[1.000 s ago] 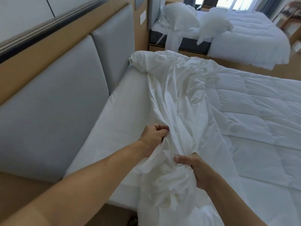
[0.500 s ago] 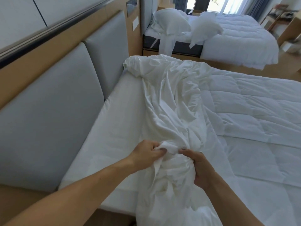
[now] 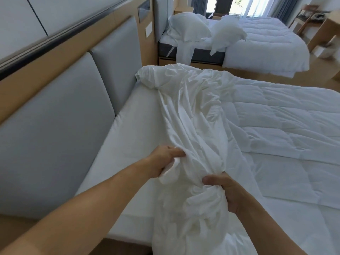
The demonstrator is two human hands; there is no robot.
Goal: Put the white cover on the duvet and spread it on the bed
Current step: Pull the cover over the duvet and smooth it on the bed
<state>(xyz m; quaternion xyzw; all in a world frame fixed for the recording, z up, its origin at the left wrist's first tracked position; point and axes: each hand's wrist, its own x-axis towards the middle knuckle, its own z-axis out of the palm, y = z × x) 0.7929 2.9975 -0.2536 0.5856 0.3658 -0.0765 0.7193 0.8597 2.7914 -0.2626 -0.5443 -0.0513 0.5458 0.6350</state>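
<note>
The left hand (image 3: pixel 165 160) grips a fistful of the white cover (image 3: pixel 189 115), fingers curled tight into the cloth. The right hand (image 3: pixel 227 192) is just beside it and a little nearer, clenched round another bunch of the same cover, thumb on top. Between and below the 2 hands the fabric is gathered into a thick wad that hangs over the near edge of the bed (image 3: pixel 132 137).

From the hands the cover runs away as a long crumpled band, its long axis across the bed and roughly parallel to the headboard (image 3: pixel 55 129), ending in a rounded lump at the far corner. Left of the band lies a strip of bare fitted sheet. On the right the cover lies over the edge of the quilted duvet (image 3: pixel 287 126), which is spread flat over the rest of the bed. I cannot tell whether any of the duvet is already inside the cover.

Beyond a strip of wooden floor stands a second bed (image 3: pixel 266 46) with 2 rumpled pillows (image 3: pixel 187 28).
</note>
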